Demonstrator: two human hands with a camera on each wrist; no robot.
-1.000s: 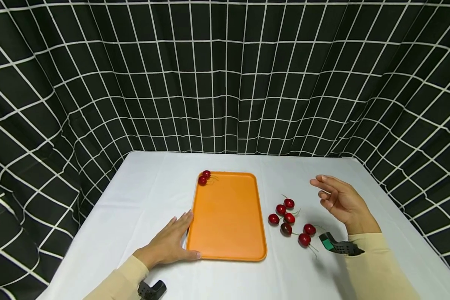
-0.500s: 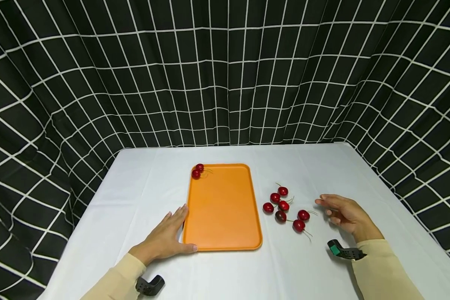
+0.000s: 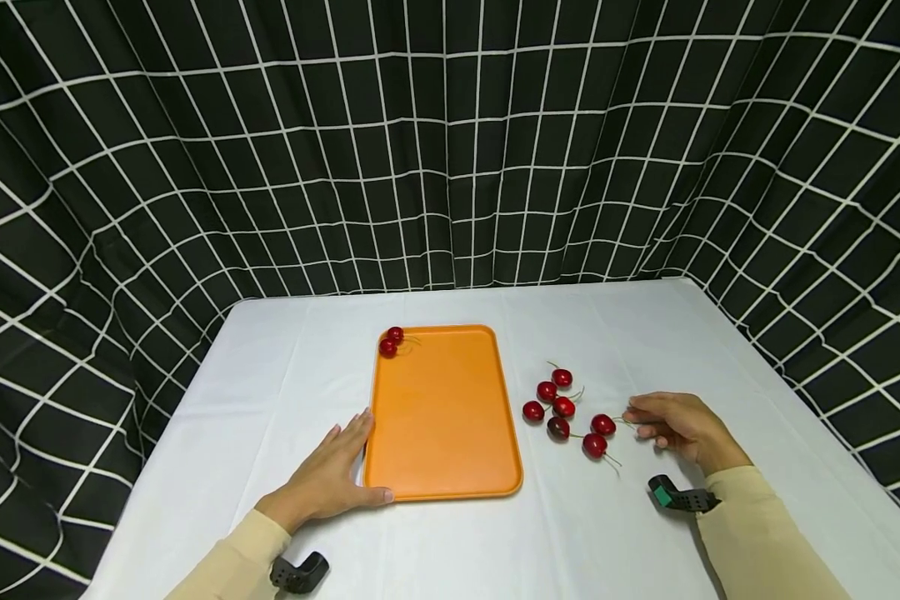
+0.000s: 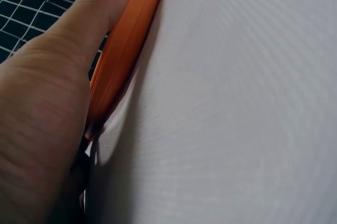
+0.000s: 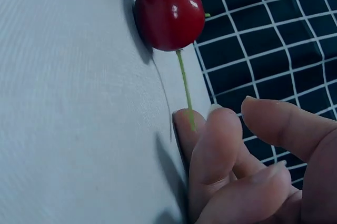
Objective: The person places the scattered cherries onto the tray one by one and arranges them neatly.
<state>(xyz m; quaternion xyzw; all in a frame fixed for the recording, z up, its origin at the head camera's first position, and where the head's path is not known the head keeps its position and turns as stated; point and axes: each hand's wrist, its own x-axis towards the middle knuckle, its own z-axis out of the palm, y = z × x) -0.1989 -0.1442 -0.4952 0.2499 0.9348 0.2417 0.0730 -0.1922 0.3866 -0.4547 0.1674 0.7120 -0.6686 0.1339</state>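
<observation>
Head view: gridded curtain [image 3: 461,146] backs a white table [image 3: 292,375].

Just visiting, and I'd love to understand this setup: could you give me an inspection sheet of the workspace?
Surface: white tablecloth, lightly creased.
Job's things: orange tray with two cherries at its far left corner; seven more cherries on the tablecloth right of it.
Clutter: nothing seen.
Hands: left hand touches the tray's left and near edges; right hand has its fingers by a cherry stem, contact unclear.
Cables: nothing seen.
Surroundings: black curtain with white grid lines, behind and at both sides.
</observation>
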